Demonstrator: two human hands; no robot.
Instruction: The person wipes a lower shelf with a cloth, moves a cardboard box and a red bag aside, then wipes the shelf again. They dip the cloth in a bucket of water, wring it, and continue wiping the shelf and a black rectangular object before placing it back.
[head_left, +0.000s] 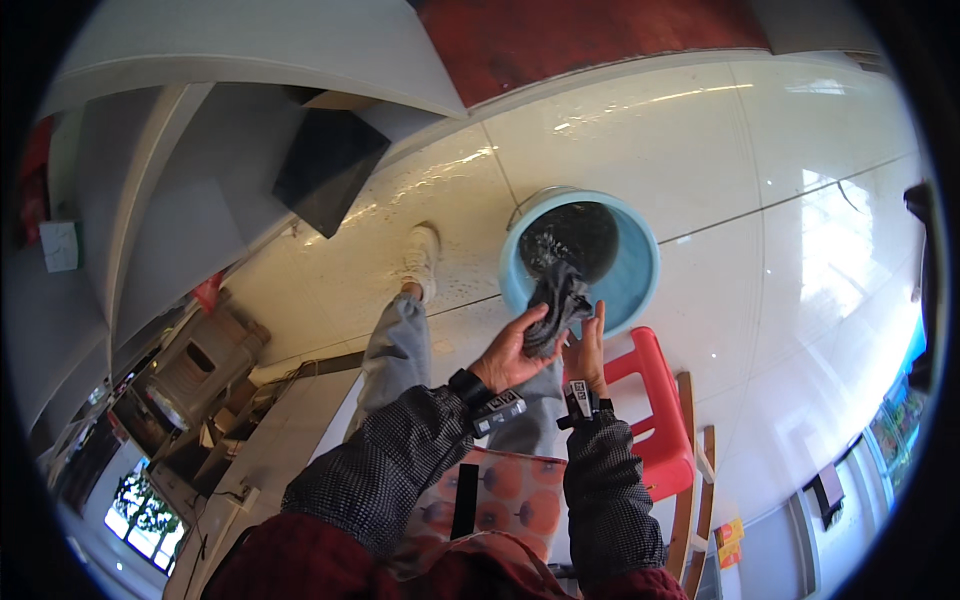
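A wet, dark grey cloth (557, 307) is bunched over the near rim of a light blue plastic bucket (637, 277). My left hand (515, 351) is closed on the cloth's near end. Close by on the right, my right hand (587, 351) is upright with its fingers extended beside the cloth; whether it grips any of it cannot be told. Dark, rippled water (574, 236) lies in the bucket, under the cloth's far end. Both wrists carry dark straps with small devices.
A red plastic stool (661, 420) stands right of my right forearm, beside a wooden frame (684, 480). My shoe (421, 259) is on the tiled floor, left of the bucket, with wet spots around it. A dark panel (330, 169) leans by grey cabinets at the upper left.
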